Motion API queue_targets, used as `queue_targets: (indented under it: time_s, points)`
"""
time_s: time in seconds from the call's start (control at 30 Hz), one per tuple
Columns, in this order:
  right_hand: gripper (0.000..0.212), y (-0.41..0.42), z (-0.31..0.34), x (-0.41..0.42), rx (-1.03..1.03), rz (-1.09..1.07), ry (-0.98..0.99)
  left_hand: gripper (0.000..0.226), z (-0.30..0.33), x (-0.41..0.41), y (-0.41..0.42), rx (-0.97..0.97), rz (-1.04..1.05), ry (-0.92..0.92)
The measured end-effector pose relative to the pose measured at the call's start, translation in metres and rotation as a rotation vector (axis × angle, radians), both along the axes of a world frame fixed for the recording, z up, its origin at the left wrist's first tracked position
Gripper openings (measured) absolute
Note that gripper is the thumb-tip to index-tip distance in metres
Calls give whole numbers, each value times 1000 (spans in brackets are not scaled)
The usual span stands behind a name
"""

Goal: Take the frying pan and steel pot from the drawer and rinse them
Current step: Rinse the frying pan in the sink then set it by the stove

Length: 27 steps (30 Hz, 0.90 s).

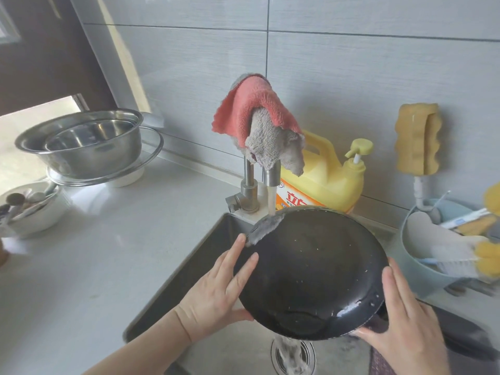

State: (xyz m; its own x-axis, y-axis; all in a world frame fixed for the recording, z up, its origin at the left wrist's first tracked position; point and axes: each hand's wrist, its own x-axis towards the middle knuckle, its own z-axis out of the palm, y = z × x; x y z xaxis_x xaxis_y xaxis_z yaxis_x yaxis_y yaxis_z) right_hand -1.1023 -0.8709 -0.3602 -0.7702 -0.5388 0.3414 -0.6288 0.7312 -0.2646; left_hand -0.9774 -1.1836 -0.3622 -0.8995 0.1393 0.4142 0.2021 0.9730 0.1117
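Black frying pan (311, 272) tilted over sink (216, 266) under running tap (272, 171); left hand (216, 290), right hand (400, 318) flat-fingered against rim; steel pot (81, 142) far left on grey tabletop (108, 253).

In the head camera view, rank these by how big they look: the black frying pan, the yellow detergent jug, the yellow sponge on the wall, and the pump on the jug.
1. Frying pan, though it sits nearest the camera
2. Detergent jug, partly hidden
3. Sponge
4. Pump
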Motion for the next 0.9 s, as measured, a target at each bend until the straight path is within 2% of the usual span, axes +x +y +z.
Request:
queue_targets:
  time_s: [0.07,0.1,0.23,0.5,0.73,0.9]
  points:
    - [144,-1,0,4,81,-8,-153,131,-5,3,-4,21,1,-55]
    - [149,-2,1,4,108,-3,-184,132,-8,5,-6,39,-1,-86]
    - [141,0,-4,6,209,36,-305,132,-25,13,-12,125,7,-229]
    - [146,-21,-25,15,411,44,-503,132,-65,30,-20,329,-7,-484]
    - [151,-40,-77,20,377,34,-641,133,-99,17,-38,322,85,-733]
    - [151,-53,-101,18,357,39,-652,134,-118,16,-45,344,138,-810]
